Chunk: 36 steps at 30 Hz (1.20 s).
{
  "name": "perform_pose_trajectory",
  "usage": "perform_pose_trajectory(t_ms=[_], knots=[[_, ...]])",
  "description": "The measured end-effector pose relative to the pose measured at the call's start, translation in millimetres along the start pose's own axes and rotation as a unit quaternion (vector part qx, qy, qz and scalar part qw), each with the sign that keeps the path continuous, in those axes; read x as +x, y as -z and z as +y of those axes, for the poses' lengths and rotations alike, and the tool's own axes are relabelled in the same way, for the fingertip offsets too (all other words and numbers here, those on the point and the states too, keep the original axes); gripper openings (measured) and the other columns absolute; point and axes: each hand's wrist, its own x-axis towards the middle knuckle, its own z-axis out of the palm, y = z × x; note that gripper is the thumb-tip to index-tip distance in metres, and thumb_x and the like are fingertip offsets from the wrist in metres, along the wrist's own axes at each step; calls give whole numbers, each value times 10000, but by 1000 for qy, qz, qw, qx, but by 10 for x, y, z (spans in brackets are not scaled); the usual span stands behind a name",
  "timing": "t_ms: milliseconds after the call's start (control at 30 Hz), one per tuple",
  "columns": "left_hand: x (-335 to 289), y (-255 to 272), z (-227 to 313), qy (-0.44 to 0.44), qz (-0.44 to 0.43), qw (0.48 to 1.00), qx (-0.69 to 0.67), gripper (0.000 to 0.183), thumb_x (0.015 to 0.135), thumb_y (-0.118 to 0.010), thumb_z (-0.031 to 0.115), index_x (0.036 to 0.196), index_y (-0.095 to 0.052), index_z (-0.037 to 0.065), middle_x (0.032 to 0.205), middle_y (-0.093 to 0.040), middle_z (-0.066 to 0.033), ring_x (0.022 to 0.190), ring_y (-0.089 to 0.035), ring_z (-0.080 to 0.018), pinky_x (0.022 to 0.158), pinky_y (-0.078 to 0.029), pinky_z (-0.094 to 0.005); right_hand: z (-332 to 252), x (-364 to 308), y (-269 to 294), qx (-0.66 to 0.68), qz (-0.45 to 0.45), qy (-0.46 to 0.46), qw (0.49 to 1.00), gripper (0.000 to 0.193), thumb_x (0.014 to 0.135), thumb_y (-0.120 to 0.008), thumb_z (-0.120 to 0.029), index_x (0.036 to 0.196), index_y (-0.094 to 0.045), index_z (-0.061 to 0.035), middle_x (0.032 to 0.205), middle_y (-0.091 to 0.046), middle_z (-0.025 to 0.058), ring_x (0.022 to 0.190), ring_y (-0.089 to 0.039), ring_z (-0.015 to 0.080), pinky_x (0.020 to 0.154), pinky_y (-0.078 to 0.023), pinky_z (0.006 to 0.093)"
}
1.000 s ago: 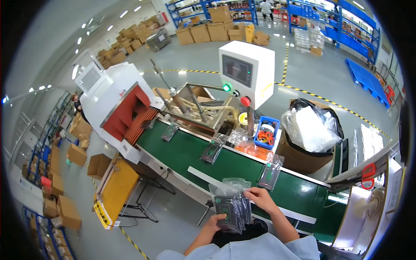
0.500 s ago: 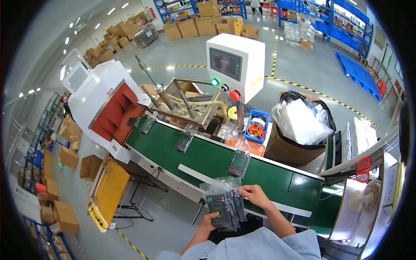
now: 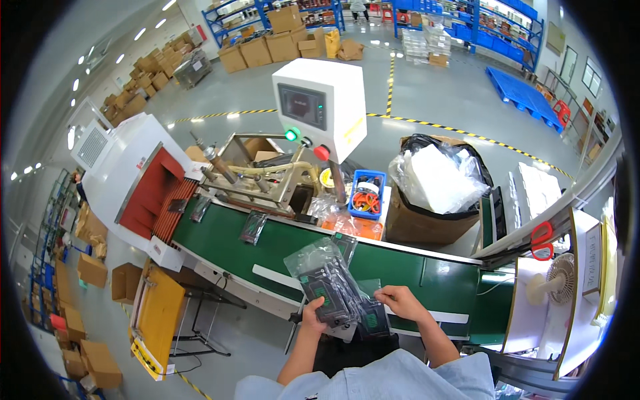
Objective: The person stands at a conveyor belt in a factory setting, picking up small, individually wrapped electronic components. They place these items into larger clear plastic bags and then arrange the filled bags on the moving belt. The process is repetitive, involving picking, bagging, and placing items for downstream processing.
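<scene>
My left hand (image 3: 313, 316) is closed on a stack of clear plastic bags (image 3: 328, 283) with flat dark cards inside. The stack is tilted above the near edge of the green conveyor belt (image 3: 427, 273). Between thumb and fingers, my right hand (image 3: 401, 303) pinches the top edge of a single bagged dark card (image 3: 375, 321), which hangs low beside the stack. Behind the stack, another bagged card (image 3: 345, 247) lies on the belt, partly hidden. Farther left on the belt are a bagged card (image 3: 253, 229) and another bagged card (image 3: 200, 209) near the machine's mouth.
A white machine with red curtain strips (image 3: 150, 190) stands at the belt's left end. Beyond the belt are a white control box (image 3: 320, 107), a blue bin (image 3: 367, 193) and a carton of plastic waste (image 3: 427, 223). A small fan (image 3: 557, 277) and red scissors (image 3: 541, 240) are at right.
One bagged card has come apart from the stack in my right hand. The stack has fanned out and shifted up-left. The whole view has turned slightly, and cards on the belt sit farther left.
</scene>
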Motion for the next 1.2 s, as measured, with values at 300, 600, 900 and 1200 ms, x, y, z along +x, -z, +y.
perform_pose_trajectory(t_ms=[300,600,900,1200], knots=[[-160,-53,75,-74,8,997,-13,496,634,-635,243,1056,-539,2,984,-611,-141,887,-590,-331,831,-464,-467,1036,-336,1373,-80,328,-114,934,240,829,-554,-204,846,-622,25,707,-616,138,664,-588,195,627,-449,312],[-360,195,-95,-48,-54,997,35,803,607,-665,407,1251,-398,9,1176,-510,-201,1038,-531,-348,875,-446,-489,1872,122,1110,-217,497,-202,815,228,807,-532,-193,780,-640,6,776,-564,217,804,-525,362,742,-413,430],[-567,86,64,-19,-35,999,-5,573,628,-649,222,1128,-504,-17,1051,-592,-182,956,-579,-357,862,-453,-503,1945,157,912,-282,531,-212,770,340,831,-530,-262,1022,-557,18,933,-527,222,884,-514,377,781,-417,436],[-635,160,114,43,-42,997,-53,456,695,-609,115,1117,-502,-22,1042,-591,-192,945,-582,-359,858,-448,-521,1503,1208,-334,25,211,-138,967,309,811,-516,-173,1037,-577,28,897,-611,130,747,-589,195,663,-479,313]])
